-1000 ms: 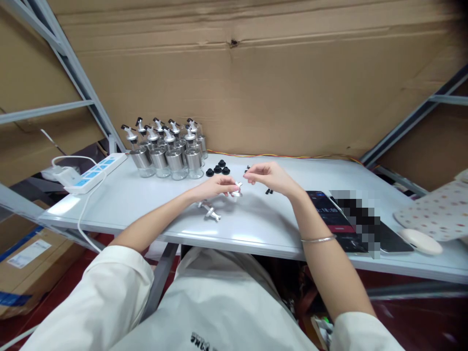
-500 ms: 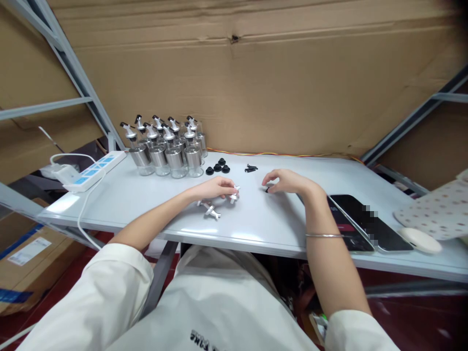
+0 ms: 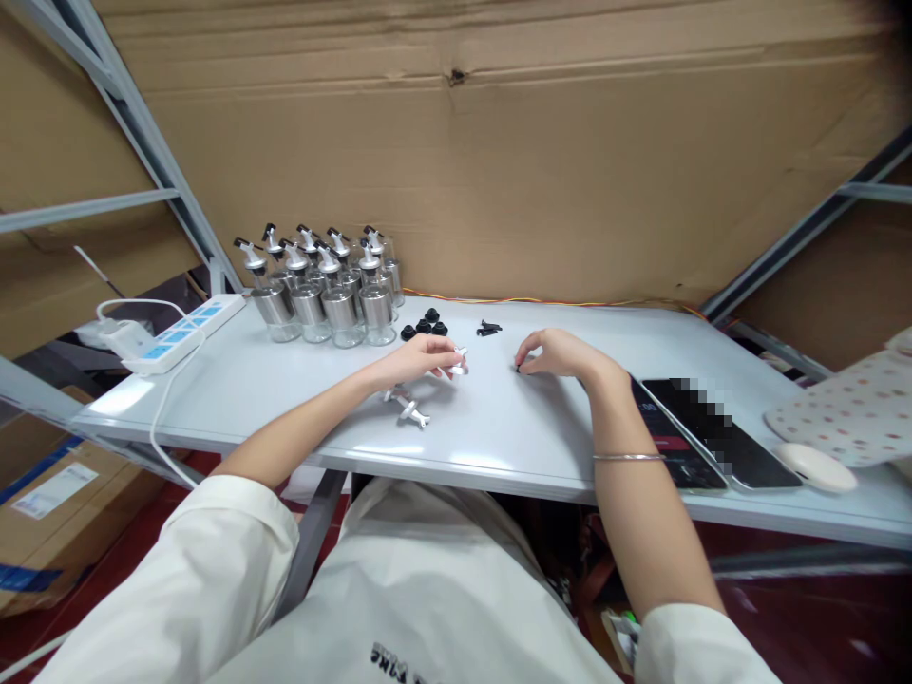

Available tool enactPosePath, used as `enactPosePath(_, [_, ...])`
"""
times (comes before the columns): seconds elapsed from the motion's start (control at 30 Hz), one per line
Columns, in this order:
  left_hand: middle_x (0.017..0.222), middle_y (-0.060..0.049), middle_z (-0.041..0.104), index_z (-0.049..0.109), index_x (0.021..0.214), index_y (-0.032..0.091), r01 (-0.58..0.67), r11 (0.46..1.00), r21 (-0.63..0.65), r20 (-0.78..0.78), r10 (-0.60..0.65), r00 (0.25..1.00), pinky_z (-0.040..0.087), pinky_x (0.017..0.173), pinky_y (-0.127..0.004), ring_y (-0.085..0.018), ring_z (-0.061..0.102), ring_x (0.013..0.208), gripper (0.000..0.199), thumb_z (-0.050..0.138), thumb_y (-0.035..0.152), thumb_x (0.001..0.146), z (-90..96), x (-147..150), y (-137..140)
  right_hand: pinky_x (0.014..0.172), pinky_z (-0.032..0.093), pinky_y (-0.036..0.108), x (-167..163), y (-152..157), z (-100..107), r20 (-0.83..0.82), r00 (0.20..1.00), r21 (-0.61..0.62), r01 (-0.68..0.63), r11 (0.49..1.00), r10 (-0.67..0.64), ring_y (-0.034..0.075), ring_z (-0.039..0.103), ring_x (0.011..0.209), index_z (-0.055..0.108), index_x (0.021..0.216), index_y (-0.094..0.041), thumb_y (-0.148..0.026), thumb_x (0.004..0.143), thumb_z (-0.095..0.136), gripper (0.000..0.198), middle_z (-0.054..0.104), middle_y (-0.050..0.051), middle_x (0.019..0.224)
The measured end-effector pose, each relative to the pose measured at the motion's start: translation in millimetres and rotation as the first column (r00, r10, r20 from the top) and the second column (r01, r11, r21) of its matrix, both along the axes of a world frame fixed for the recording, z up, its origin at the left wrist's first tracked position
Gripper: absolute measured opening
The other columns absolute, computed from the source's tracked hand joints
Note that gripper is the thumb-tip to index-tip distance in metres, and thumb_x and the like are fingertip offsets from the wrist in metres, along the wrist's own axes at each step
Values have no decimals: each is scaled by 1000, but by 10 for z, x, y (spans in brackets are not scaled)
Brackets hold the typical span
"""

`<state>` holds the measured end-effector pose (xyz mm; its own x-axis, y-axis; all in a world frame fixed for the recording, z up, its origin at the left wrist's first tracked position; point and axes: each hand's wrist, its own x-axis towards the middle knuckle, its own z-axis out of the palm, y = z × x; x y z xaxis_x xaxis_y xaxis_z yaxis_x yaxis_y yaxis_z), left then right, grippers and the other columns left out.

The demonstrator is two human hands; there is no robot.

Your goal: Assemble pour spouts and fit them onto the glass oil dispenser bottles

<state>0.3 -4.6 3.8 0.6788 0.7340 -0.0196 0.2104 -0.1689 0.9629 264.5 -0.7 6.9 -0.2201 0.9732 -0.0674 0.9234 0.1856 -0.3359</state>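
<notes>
Silver in finish, one spout [image 3: 460, 370] is pinched by the left hand [image 3: 428, 353], left of and nearer the wearer than the black-part pile [image 3: 488, 329], which serves as reference. Change: one second ago, the right hand [image 3: 557, 351] was raised close to the left, beside the pile. It is now lowered, right of and nearer than the pile, thumb and fingertips closed on a small black part [image 3: 518, 369]. Judgement: this is a pick-up step, with the spout kept ready. Whether the small part is clear of the bench [image 3: 499, 427] cannot be told. It lies at the right fingertips, well apart from the left hand. Loose silver pieces [image 3: 410, 411] lie left of and nearer than the pile; black stoppers [image 3: 440, 329] sit left of it.
</notes>
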Motion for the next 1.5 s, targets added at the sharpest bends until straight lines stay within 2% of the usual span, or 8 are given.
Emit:
enactPosePath(0.1, [101,-9,68,62,87,12,2,1000,5,3,-2,1000,45,74,-26,-10,60,79,29,60,40,79,-3,-1,5,70,46,28,-31,-40,40,-135,991,89,36,995,-24,20,63,79,69,70,-20,-18,63,62,10,71,4,81])
enactPosePath(0.17, [101,-9,68,62,87,12,2,1000,6,8,-2,1000,45,74,-26,-10,60,79,29,60,40,79,-3,1,5,67,47,28,-84,-86,89,-316,949,97,26,995,6,19,63,76,64,68,-19,-20,63,63,5,71,4,80])
enactPosePath(0.27, [100,-9,68,62,86,12,6,1000,14,20,-6,1000,45,74,-26,-11,60,80,30,61,41,79,1,5,1,67,48,29,-190,-158,166,-607,789,73,-61,995,93,18,64,75,57,65,-18,-26,63,67,13,70,5,76])
enactPosePath(0.33, [99,-9,69,62,87,12,14,1000,20,30,-15,999,45,75,-27,-12,60,81,31,61,42,79,6,7,-3,69,48,30,-259,-196,204,-693,709,55,-129,990,131,17,64,74,58,66,-18,-31,62,70,19,70,5,74])
enactPosePath(0.53, [99,-9,68,63,88,12,39,998,42,45,-41,998,44,77,-29,-13,60,83,35,62,45,77,27,12,-28,74,48,35,-426,-237,220,-714,680,31,-207,978,167,18,63,75,70,77,-17,-41,61,75,30,71,5,77])
enactPosePath(0.7, [95,-8,68,63,87,11,25,998,53,40,-27,999,44,76,-28,-12,58,81,38,64,47,75,42,26,-54,69,49,33,-528,-247,206,-780,604,50,-197,979,162,16,62,68,65,70,-17,-42,55,79,33,67,2,68])
enactPosePath(0.87, [93,-8,68,64,87,12,41,997,64,28,-43,999,44,74,-27,-12,58,80,36,64,46,75,38,24,-56,64,47,30,-558,-252,198,-795,584,34,-225,974,163,13,59,62,62,66,-17,-41,53,80,33,64,1,63])
enactPosePath(1.5, [95,-8,69,64,88,12,57,995,84,-2,-57,998,44,74,-27,-12,59,82,34,62,44,78,42,24,-65,62,45,29,-565,-262,199,-773,608,36,-246,969,183,13,58,62,62,68,-17,-42,54,79,33,64,1,64])
